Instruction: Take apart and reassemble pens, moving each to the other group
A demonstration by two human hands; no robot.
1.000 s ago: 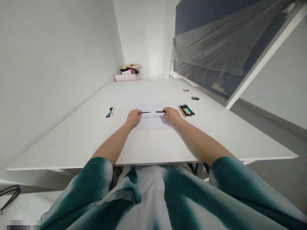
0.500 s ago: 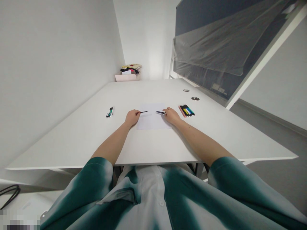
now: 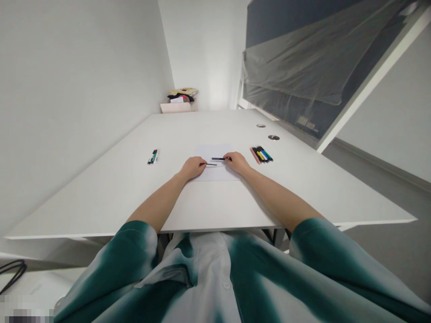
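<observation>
A white sheet of paper [image 3: 217, 175] lies on the table in front of me. Over its left part, my left hand [image 3: 193, 167] pinches a thin dark stick [image 3: 211, 164] that points right. My right hand [image 3: 237, 162] holds a thicker dark pen [image 3: 218, 159] pointing left, at the paper's right side. In this view the two tips overlap sideways, the pen slightly farther from me than the thin stick. I cannot tell whether they touch, and the fingers hide their rear ends.
A row of coloured markers [image 3: 262, 154] lies right of my right hand. Several pens [image 3: 152, 157] lie at the left. The white table [image 3: 215, 206] has two round cable holes [image 3: 274, 137]. A pink box [image 3: 175, 107] of items stands at the far end, beside the wall.
My left hand has moved right and slightly nearer to me with the thin stick. My right hand has shifted left with the pen, so the two tips now pass each other.
</observation>
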